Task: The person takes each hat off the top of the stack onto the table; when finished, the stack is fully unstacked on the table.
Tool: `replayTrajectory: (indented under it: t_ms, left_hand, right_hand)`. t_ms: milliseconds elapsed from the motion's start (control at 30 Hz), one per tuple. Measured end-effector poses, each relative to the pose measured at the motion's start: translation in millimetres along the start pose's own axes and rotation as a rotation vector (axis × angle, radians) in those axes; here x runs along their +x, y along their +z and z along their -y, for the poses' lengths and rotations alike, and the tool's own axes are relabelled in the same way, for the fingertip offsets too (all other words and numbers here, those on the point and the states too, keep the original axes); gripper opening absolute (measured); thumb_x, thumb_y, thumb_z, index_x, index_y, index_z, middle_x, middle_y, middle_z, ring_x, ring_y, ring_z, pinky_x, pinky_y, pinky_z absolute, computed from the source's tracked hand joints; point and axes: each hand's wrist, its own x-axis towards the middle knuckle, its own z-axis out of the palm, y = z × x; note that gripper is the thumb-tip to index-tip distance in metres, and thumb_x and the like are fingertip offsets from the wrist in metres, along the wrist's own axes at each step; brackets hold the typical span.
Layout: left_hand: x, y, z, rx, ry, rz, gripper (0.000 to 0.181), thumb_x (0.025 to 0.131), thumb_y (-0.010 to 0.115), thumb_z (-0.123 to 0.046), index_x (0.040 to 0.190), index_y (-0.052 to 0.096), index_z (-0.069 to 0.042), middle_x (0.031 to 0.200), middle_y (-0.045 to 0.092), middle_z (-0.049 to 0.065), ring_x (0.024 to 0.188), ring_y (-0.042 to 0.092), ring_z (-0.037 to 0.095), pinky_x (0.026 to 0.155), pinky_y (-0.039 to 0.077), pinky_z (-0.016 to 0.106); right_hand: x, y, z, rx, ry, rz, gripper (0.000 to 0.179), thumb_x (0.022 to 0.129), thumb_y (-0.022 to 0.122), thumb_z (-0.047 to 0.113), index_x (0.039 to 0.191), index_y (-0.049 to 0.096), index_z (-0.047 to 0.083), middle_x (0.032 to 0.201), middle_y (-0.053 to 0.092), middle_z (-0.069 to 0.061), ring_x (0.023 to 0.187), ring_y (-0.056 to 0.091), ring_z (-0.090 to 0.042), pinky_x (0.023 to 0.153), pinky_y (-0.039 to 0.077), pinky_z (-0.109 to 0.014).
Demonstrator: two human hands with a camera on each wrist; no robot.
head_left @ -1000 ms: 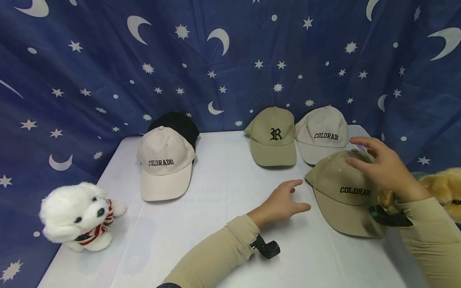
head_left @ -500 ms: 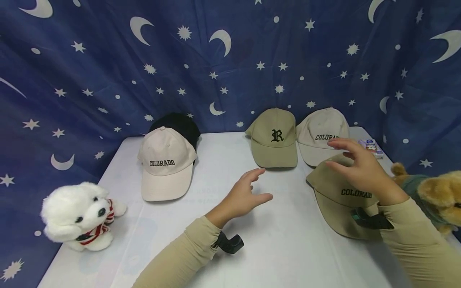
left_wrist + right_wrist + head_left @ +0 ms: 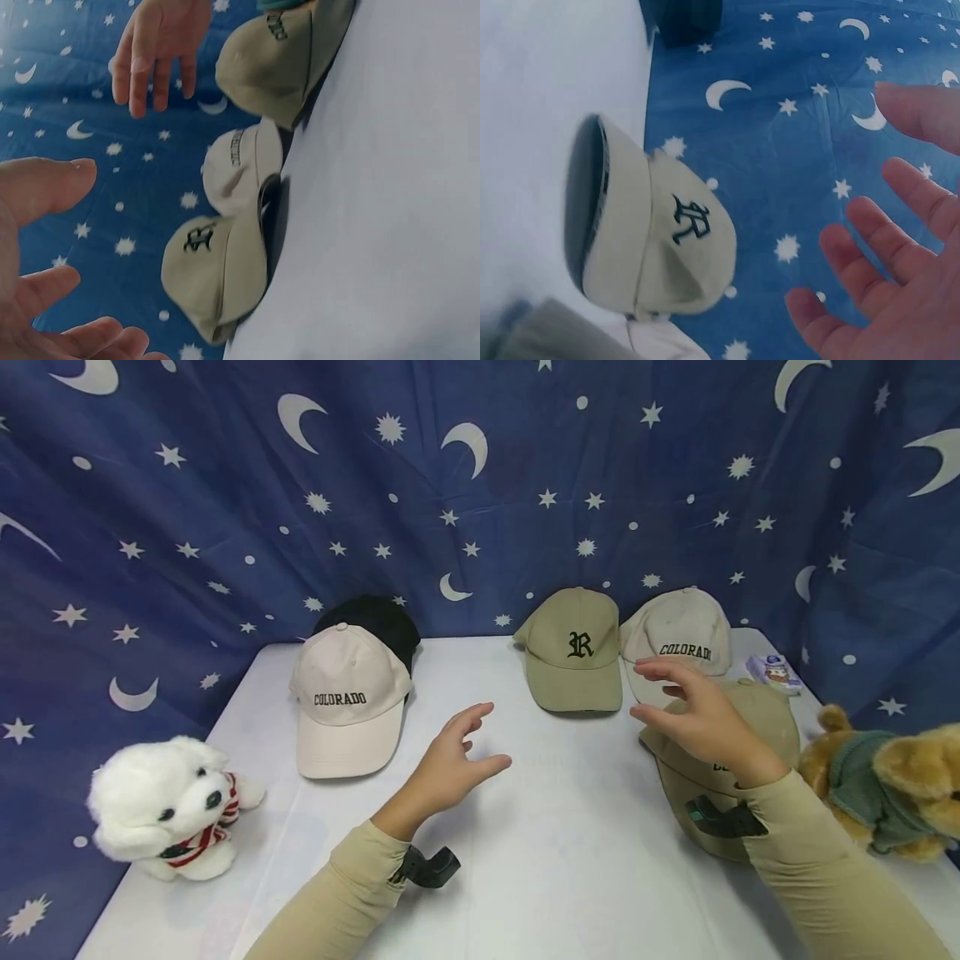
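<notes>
My left hand (image 3: pixel 446 766) hovers over the middle of the white table, thumb and fingers spread, nothing in it. My right hand (image 3: pixel 705 714) is held above the olive COLORADO cap (image 3: pixel 765 718), fingers loosely bent and apart, and it hides part of that cap's lettering. Behind it sits a pale COLORADO cap (image 3: pixel 678 618), its brim partly covered by the hand. Left of that one stands an olive cap with a black R (image 3: pixel 573 647), also seen in the right wrist view as the R cap (image 3: pixel 682 232). Neither hand touches a cap.
At the left, a cream COLORADO cap (image 3: pixel 348 685) overlaps a black cap (image 3: pixel 382 618). A white toy dog (image 3: pixel 161 802) sits at the table's left edge, a brown toy dog (image 3: pixel 877 785) at its right. A small purple packet (image 3: pixel 772 672) lies back right. A starry blue curtain (image 3: pixel 487 510) hangs behind.
Both hands have moved left, away from the front of the olive COLORADO cap; the left hand went farther. The purple packet and the brown toy dog have come into fuller view. The caps stay put.
</notes>
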Motion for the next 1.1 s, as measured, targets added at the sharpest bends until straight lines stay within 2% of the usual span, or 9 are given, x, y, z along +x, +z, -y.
replayTrajectory:
  t_ms: [100, 300, 367, 567, 733, 933, 1100]
  left_hand:
    - [-2.6, -8.4, 4.4, 0.006, -0.021, -0.026, 0.073, 0.086, 0.079, -0.017, 0.150, 0.045, -0.009, 0.153, 0.040, 0.009, 0.139, 0.039, 0.028, 0.110, 0.037, 0.046]
    - [-6.8, -25.2, 13.6, 0.018, -0.062, -0.073, 0.078, 0.084, 0.080, -0.016, 0.151, 0.042, -0.008, 0.154, 0.038, 0.011, 0.140, 0.037, 0.029, 0.112, 0.036, 0.046]
    - [-8.7, -31.2, 16.3, 0.025, -0.074, -0.081, 0.078, 0.085, 0.079, -0.017, 0.152, 0.041, -0.008, 0.155, 0.038, 0.011, 0.141, 0.037, 0.029, 0.112, 0.035, 0.046]
    - [-15.8, -50.3, 26.3, 0.029, -0.123, -0.116, 0.082, 0.086, 0.079, -0.018, 0.154, 0.036, -0.007, 0.157, 0.033, 0.011, 0.142, 0.034, 0.029, 0.114, 0.032, 0.046]
    - [-19.4, -66.6, 36.9, 0.016, -0.137, -0.160, 0.083, 0.086, 0.080, -0.016, 0.154, 0.034, -0.003, 0.158, 0.032, 0.012, 0.143, 0.032, 0.032, 0.114, 0.031, 0.046]
    - [-26.4, -88.3, 46.4, 0.020, -0.159, -0.234, 0.082, 0.087, 0.077, -0.015, 0.154, 0.032, -0.001, 0.158, 0.032, 0.012, 0.144, 0.031, 0.032, 0.115, 0.029, 0.046]
    - [-32.8, -108.2, 56.2, 0.034, -0.181, -0.287, 0.082, 0.090, 0.075, -0.019, 0.155, 0.029, -0.001, 0.159, 0.030, 0.015, 0.144, 0.029, 0.032, 0.117, 0.026, 0.046]
  right_hand:
    - [4.0, 9, 1, 0.016, 0.001, 0.020, 0.048, 0.088, 0.076, 0.005, 0.132, 0.059, -0.001, 0.136, 0.054, -0.013, 0.118, 0.049, -0.014, 0.094, 0.039, -0.021]
    - [12.9, 25, 1, 0.052, 0.002, 0.077, 0.046, 0.088, 0.076, 0.007, 0.130, 0.059, -0.001, 0.134, 0.055, -0.015, 0.118, 0.052, -0.031, 0.097, 0.042, -0.048]
    - [16.2, 30, 2, 0.070, 0.004, 0.088, 0.046, 0.088, 0.076, 0.007, 0.130, 0.059, -0.002, 0.133, 0.056, -0.016, 0.118, 0.052, -0.034, 0.097, 0.041, -0.052]
    - [26.5, 46, 3, 0.098, 0.027, 0.130, 0.047, 0.089, 0.076, 0.010, 0.131, 0.058, 0.000, 0.130, 0.057, -0.017, 0.120, 0.050, -0.034, 0.097, 0.040, -0.054]
    - [34.3, 61, 8, 0.142, 0.052, 0.171, 0.049, 0.090, 0.075, 0.011, 0.135, 0.056, 0.000, 0.134, 0.055, -0.016, 0.124, 0.049, -0.035, 0.100, 0.040, -0.055]
    - [46.7, 77, 15, 0.197, 0.030, 0.200, 0.052, 0.091, 0.074, 0.011, 0.138, 0.054, 0.000, 0.137, 0.054, -0.019, 0.125, 0.050, -0.035, 0.101, 0.041, -0.053]
    - [56.3, 88, 22, 0.220, 0.027, 0.214, 0.053, 0.090, 0.074, 0.011, 0.138, 0.054, 0.000, 0.135, 0.056, -0.015, 0.124, 0.052, -0.033, 0.101, 0.042, -0.051]
